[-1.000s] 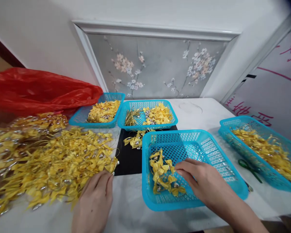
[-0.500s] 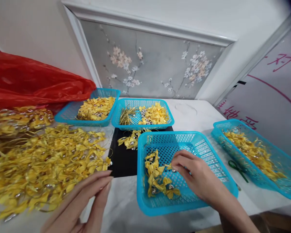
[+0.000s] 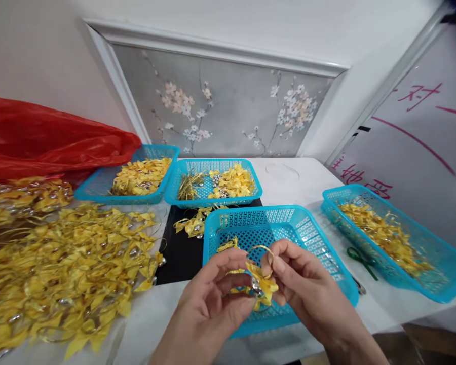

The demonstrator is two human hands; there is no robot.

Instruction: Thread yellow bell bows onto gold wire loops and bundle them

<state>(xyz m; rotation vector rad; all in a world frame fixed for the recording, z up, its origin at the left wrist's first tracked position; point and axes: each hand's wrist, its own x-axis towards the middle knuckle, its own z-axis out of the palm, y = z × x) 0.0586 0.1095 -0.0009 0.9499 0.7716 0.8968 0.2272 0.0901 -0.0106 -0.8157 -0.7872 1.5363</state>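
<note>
Both hands have come together since the earlier frame: left hand [image 3: 213, 299] and right hand [image 3: 307, 289] now pinch one yellow ribbon bow [image 3: 261, 284] above the near blue basket [image 3: 327, 253]. Judging by this, a light fingertip grip should avoid crushing it. Its silver bead and gold loop are partly hidden by fingers.

Left side: yellow bow pile [image 3: 68, 268] is covering the desk [image 3: 289, 177].
Centre: blue basket [image 3: 323, 243] is blocking.
Free room: bare strip is lying between basket and right basket [image 3: 433, 253], holding only green scissors [image 3: 361, 261].
</note>
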